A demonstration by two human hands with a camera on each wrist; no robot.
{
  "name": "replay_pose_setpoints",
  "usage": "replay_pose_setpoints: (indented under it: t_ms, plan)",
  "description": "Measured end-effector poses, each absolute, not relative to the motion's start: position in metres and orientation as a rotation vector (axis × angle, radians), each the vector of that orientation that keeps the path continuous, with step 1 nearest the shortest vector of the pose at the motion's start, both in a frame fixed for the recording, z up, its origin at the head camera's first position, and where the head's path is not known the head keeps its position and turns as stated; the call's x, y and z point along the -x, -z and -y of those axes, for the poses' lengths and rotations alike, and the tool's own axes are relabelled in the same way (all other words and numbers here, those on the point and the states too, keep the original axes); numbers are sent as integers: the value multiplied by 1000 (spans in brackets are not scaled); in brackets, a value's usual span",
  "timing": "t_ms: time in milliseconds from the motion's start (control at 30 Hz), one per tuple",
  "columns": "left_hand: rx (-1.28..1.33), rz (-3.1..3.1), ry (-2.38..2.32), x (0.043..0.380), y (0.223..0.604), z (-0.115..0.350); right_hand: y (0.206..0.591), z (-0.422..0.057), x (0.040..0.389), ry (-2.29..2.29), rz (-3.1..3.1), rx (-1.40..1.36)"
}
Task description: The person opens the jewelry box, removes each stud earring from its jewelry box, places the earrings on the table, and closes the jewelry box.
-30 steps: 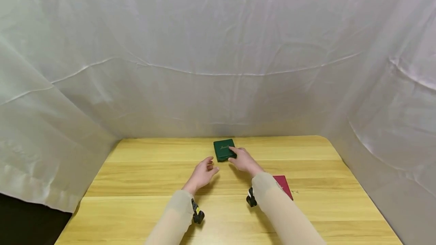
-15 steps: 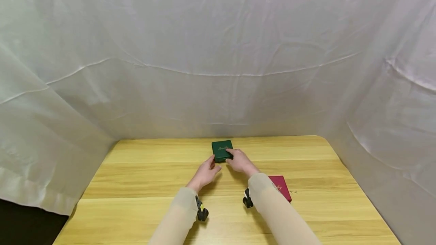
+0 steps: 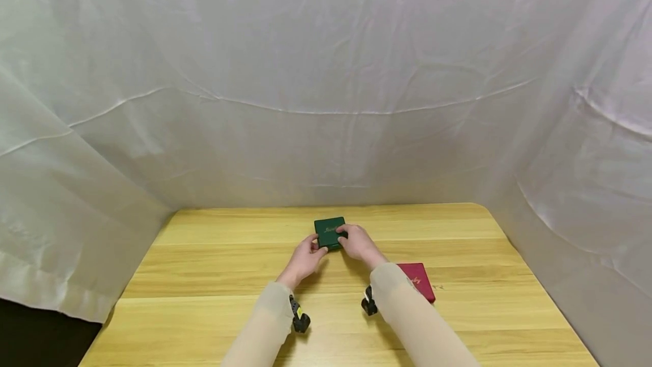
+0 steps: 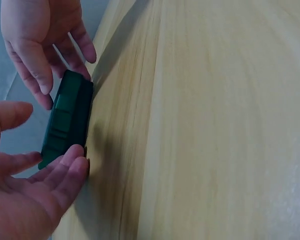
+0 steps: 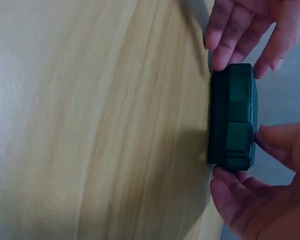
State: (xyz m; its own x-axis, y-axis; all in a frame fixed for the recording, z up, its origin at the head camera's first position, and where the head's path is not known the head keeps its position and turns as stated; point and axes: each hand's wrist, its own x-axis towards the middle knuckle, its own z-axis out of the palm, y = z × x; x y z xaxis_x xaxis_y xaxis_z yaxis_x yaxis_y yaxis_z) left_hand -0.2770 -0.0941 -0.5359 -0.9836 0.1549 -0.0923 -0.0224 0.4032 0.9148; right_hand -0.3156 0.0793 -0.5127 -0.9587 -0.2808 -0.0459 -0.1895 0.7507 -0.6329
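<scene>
A small green jewelry box with gold lettering on its lid lies between the two hands near the far edge of the table. My left hand holds its left end with the fingertips, seen at close range in the left wrist view. At the box's right end my right hand grips it, one finger reaching over the lid. The lid is closed, and the clasp on the front faces the right wrist camera. The far side of the box is hidden.
A red box with gold lettering lies on the wooden table, partly covered by the right sleeve. White cloth hangs behind and at both sides. Each wrist carries a small black camera.
The left hand has closed in on the green box and taken its left end. The box has shifted slightly toward me. The right hand has stayed at its right side.
</scene>
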Motion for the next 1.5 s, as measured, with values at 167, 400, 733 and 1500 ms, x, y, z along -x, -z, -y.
replay_pose_setpoints:
  t_ms: [167,400,733,1500]
  plan:
    - [-116,-2514,-1601,274,536,97,511,-81,308,996,-2827,342]
    - [-128,-2512,-1578,270,537,102,510,-83,295,1068,-2782,282]
    - [-172,-2455,-1588,254,531,111,508,-85,276,1201,-2660,247]
    - [-452,-2593,-1425,192,511,124,504,-96,213,1279,-2634,431]
